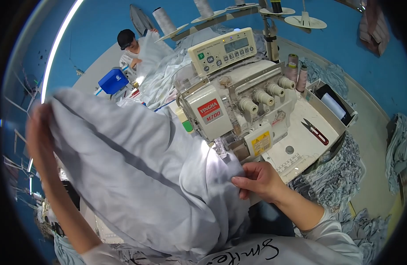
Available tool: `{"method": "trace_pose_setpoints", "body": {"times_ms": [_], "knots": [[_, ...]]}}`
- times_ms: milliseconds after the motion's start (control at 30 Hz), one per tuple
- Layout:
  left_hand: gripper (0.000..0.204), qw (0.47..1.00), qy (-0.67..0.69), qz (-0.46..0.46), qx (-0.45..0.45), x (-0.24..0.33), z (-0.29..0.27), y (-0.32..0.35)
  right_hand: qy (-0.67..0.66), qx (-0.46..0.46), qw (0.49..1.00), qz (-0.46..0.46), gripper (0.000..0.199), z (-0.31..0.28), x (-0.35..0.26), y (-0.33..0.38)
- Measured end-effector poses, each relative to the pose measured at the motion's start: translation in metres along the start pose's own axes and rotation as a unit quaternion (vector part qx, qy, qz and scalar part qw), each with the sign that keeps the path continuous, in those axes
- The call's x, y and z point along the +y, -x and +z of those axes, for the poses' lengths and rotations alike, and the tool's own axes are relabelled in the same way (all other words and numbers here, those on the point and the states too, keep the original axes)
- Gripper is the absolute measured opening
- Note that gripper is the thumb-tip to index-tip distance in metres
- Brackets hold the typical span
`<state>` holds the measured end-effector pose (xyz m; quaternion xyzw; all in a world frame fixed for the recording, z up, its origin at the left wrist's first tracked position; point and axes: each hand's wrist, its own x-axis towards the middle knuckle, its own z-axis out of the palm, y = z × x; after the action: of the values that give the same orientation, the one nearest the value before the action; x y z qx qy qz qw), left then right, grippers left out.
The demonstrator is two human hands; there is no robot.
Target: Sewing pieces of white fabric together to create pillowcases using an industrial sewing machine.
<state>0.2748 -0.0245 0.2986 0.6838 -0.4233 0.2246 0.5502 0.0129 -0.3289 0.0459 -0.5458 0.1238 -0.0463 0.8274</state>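
From my remote seat, my worry starts at nine o'clock: my left hand (39, 132) lifts the far edge of the cloth (137, 172) high, and if that raised span sags or drags sideways, I judge it could skew the edge away from the presser foot (221, 148). The left forearm rises steeply from seven o'clock, wrist bent; the fingers look closed over the cloth's corner, though the fabric hides most of them. The cloth drapes from there across the centre, down toward my lap at six. At four o'clock my right hand (258, 181) comes in palm down, elbow low, thumb and fingertips pinching the cloth's edge just beside the foot. So near the machine (238, 104), a slip could carry fingers under the needle. Snips (316, 131) lie well apart at three o'clock.
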Motion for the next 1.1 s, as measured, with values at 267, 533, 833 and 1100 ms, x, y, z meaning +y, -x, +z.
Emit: {"method": "trace_pose_setpoints", "body": {"times_ms": [267,533,833,1100], "knots": [[0.033,0.901,-0.279,-0.180,-0.280,-0.055,0.087,0.285,0.025,-0.006,1.000,0.002,0.014,0.004,0.000,0.000],[0.007,0.959,-0.242,0.006,0.145,-0.053,0.074,0.159,-0.001,-0.005,1.000,-0.028,0.020,0.001,0.005,-0.001],[0.020,0.905,-0.338,0.136,0.220,-0.044,0.042,0.005,0.009,-0.008,1.000,-0.028,0.020,0.004,0.000,0.002],[0.031,0.874,-0.409,0.159,0.211,-0.070,0.019,-0.135,0.025,0.003,0.999,-0.026,0.014,-0.001,-0.002,-0.001]]}}
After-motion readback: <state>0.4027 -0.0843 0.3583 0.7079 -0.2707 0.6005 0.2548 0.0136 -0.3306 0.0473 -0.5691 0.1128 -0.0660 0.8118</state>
